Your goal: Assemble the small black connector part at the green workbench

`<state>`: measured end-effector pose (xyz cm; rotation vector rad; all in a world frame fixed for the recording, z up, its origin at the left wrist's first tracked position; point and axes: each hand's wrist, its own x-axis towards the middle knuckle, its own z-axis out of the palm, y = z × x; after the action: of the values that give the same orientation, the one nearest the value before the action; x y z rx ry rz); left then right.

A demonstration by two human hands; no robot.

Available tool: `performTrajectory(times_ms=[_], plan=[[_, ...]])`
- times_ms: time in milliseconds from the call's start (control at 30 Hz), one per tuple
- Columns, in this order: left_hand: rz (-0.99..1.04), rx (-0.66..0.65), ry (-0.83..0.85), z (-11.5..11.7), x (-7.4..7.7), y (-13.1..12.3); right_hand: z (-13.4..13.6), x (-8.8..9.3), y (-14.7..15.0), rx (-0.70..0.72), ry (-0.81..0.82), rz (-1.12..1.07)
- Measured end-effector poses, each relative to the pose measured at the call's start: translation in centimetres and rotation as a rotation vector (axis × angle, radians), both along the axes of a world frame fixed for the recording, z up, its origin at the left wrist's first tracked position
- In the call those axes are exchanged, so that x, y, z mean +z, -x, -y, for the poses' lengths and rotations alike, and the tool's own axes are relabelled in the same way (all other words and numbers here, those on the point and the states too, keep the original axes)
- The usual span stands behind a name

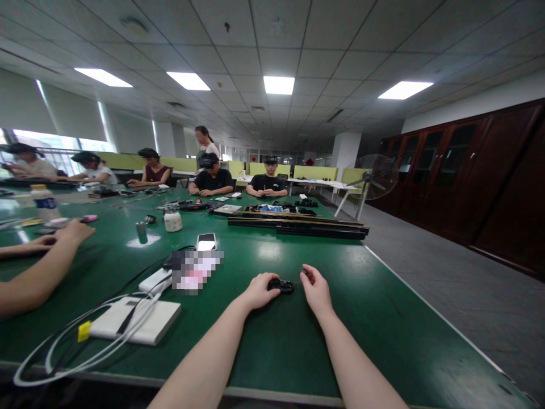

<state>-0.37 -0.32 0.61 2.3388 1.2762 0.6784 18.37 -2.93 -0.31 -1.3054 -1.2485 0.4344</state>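
Close in front of me, a small black device (284, 286) lies on the green tabletop (272, 341); its exact kind is too small to make out. My left hand (259, 291) grips its left end between thumb and fingers. To the right of the device and apart from it, my right hand (316, 288) is raised slightly. Its thumb and fingertips pinch a tiny dark piece (303, 272), mostly hidden by the fingers.
Left of my arms are a white box (159, 326) with looped white cables, a power strip (155, 279) and a phone (206, 242). Long black rails (323, 230) lie across the table ahead. A co-worker's arms (38, 272) rest at left; a fan (370, 177) stands beyond.
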Motion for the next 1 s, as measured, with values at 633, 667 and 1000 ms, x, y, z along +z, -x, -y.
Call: performTrajectory(times_ms=[633, 667, 1000], plan=[[0.009, 0.002, -0.001, -0.18, -0.22, 0.05, -0.07, -0.14, 0.02, 0.029, 0.017, 0.019], [0.009, 0.004, 0.001, -0.16, -0.19, 0.04, -0.07, -0.16, 0.04, 0.031, 0.029, 0.029], [0.026, -0.002, 0.015, 0.03, 0.15, 0.14, 0.76, 0.37, 0.74, 0.25, 0.14, 0.176]])
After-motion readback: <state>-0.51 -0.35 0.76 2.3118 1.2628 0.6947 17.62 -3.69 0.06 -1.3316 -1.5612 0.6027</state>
